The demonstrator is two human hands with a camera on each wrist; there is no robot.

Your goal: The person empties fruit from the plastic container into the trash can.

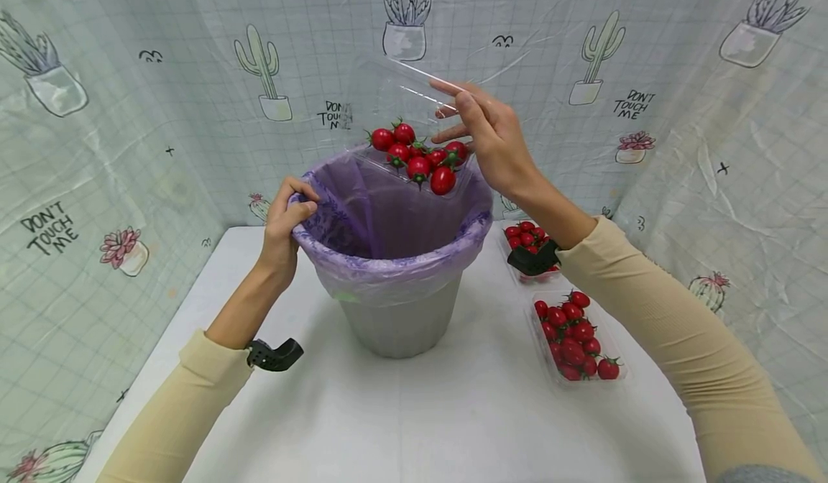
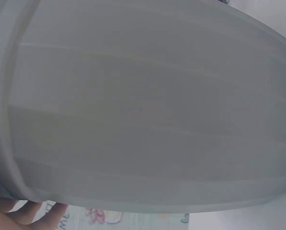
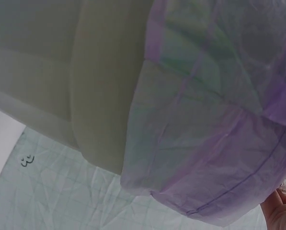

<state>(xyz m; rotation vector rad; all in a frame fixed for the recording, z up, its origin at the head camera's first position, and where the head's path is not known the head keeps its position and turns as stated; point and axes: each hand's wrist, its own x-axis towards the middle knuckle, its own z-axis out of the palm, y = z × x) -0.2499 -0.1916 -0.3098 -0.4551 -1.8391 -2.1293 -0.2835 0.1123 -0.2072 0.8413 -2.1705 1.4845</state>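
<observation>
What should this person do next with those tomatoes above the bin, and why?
Probably tip the clear box a bit more: it slants above the open bin with tomatoes inside, and the left fingers are holding the rim.

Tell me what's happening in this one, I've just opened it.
A person's right hand holds a clear container above the mouth of a bin, with red tomatoes still inside it. Their left hand grips the bin's rim over a purple liner. On the white table, to the bin's right, sit a nearer tomato pack and a farther pack, both holding tomatoes.
</observation>
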